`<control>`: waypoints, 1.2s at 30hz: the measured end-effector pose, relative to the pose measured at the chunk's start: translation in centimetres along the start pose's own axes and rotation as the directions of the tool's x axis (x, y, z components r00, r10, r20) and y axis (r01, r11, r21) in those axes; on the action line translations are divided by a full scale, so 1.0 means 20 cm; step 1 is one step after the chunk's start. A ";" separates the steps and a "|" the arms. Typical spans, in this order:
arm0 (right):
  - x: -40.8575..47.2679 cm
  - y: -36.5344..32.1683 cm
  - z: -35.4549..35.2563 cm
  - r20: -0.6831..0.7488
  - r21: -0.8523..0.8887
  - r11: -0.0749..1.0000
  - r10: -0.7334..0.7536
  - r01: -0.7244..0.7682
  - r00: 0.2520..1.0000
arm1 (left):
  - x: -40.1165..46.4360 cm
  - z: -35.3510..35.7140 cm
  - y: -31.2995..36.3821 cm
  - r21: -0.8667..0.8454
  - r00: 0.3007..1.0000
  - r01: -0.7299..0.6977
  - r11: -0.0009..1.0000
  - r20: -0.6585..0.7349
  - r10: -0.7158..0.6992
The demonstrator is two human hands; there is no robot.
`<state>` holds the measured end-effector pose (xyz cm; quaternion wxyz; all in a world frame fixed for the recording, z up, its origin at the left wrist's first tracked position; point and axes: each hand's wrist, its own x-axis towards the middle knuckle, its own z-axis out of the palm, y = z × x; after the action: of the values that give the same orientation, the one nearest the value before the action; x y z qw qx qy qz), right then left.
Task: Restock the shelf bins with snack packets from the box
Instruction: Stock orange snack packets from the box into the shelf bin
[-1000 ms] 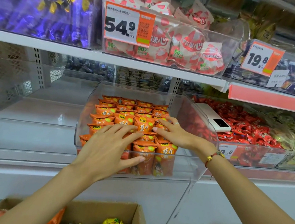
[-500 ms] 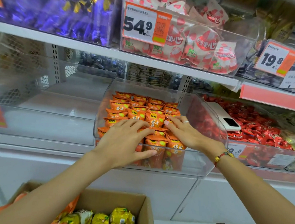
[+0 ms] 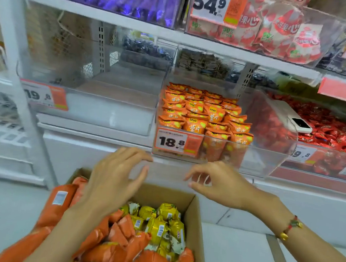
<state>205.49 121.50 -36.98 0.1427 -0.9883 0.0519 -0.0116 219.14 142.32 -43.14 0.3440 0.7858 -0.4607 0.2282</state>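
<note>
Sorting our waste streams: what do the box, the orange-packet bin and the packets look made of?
Box: brown corrugated cardboard, matte, raw-cut rim. Bin: clear rigid plastic, probably acrylic, see-through and glossy. Orange packets: shiny printed film, likely plastic, crinkled with crimped ends.

You have one view only, a wide-angle camera on your head. It faces forward and tilts down, close to the shelf bins [image 3: 221, 122] straight ahead and above the open box [image 3: 194, 212] at the bottom edge. Your hands [image 3: 113, 180] reach out from the lower frame, near the lens.
</note>
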 end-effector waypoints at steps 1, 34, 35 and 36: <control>0.03 -0.01 0.08 0.064 -0.004 1.000 0.013 -0.012 0.998 | -0.10 0.00 -0.05 0.008 0.996 0.086 0.996 0.017 -0.087; 0.65 -0.22 1.21 0.043 0.018 0.967 0.253 -0.254 0.967 | -0.53 0.15 -0.58 0.315 0.760 0.480 0.819 0.316 -0.567; 0.62 -0.19 1.19 0.049 0.110 0.955 0.271 -0.275 0.961 | -0.52 0.15 -0.58 0.305 0.755 0.488 0.818 0.322 -0.571; 0.59 -0.16 1.15 0.061 0.221 0.931 0.284 -0.290 0.957 | -0.51 0.14 -0.57 0.279 0.754 0.503 0.818 0.322 -0.573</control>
<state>218.47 129.82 -57.98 0.2560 -0.9473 0.1920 0.0173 224.54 149.87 -55.80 0.2257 0.9411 -0.2517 -0.0030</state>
